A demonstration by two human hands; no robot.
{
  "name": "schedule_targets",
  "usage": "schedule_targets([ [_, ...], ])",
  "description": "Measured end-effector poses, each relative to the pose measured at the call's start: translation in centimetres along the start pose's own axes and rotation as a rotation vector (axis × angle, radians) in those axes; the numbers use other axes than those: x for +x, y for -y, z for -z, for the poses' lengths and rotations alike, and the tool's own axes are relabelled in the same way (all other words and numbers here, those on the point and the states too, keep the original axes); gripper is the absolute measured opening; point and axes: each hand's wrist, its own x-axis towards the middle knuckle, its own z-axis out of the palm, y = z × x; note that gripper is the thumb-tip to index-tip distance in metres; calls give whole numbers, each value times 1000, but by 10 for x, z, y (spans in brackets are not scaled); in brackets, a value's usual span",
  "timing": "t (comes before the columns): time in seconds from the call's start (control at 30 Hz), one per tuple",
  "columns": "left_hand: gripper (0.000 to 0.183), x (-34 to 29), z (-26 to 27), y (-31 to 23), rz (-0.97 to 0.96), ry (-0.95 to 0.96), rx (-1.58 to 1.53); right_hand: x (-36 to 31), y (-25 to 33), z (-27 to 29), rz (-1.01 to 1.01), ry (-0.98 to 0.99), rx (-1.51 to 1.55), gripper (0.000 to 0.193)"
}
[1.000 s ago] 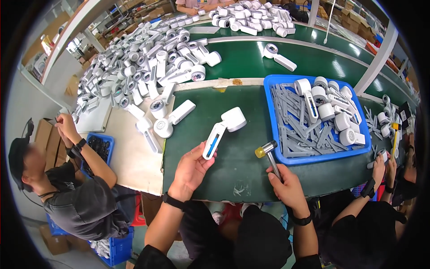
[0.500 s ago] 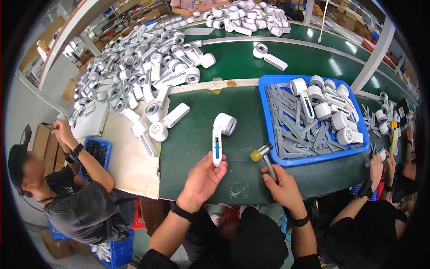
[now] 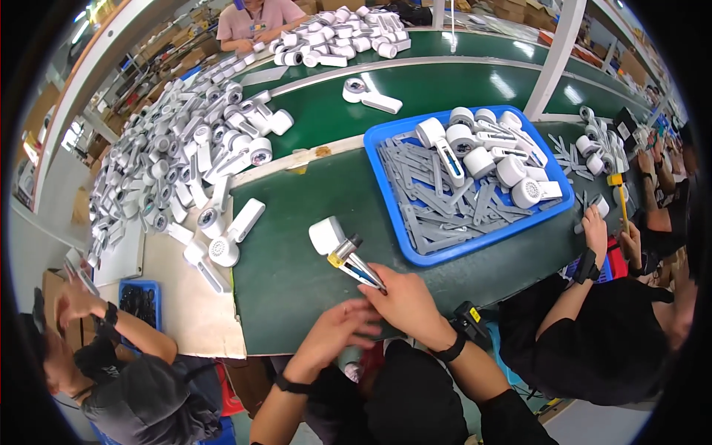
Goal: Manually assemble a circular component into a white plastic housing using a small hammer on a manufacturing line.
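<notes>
My right hand (image 3: 406, 300) is closed round the handle of a small mallet (image 3: 343, 254) with a yellow face and a dark face. Under and beside the mallet is a white handheld device with a drum-shaped head (image 3: 325, 234), like a small fan; its handle is partly covered by the mallet. Whether my right fingers also grip that device cannot be told. My left hand (image 3: 341, 331) is just left of the right one, near the table's front edge, its fingers apart, slightly blurred, and holding nothing.
To the right, a blue tray (image 3: 415, 256) carries grey strips and several white devices. A large heap of devices (image 3: 174, 141) lies at the left, and one device (image 3: 371, 96) rests on the green conveyor (image 3: 460, 81). Co-workers sit left (image 3: 148, 386), right (image 3: 593, 319) and opposite (image 3: 259, 22).
My left hand has let go of the white device and drawn back. My right hand has moved left with the mallet, over the device's handle. The view has turned right.
</notes>
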Motion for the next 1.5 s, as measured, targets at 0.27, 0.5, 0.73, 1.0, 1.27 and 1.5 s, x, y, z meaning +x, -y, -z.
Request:
schedule_targets([
  [0.27, 26, -19, -12, -136, -469, -118, 635, -34, -11, 55, -109, -23, 217, 51],
  [0.5, 33, 165, -62, -174, -752, -96, 1250, -47, -72, 74, -239, -172, 861, 24],
  [0.73, 43, 239, -105, -151, -568, -319, 1397, -45, -77, 72, -216, -173, 774, 21],
  [1.0, 29, 200, -51, -182, -642, -250, 1131, -41, -78, 77, -213, -131, 850, 23],
  [1.27, 24, 32, -20, -143, -623, 332, 1196, -53, -47, 70, -149, -160, 830, 35],
  [1.5, 25, 12, 2, -88, -627, 284, 1131, -61, -17, 30, -103, -42, 607, 19],
])
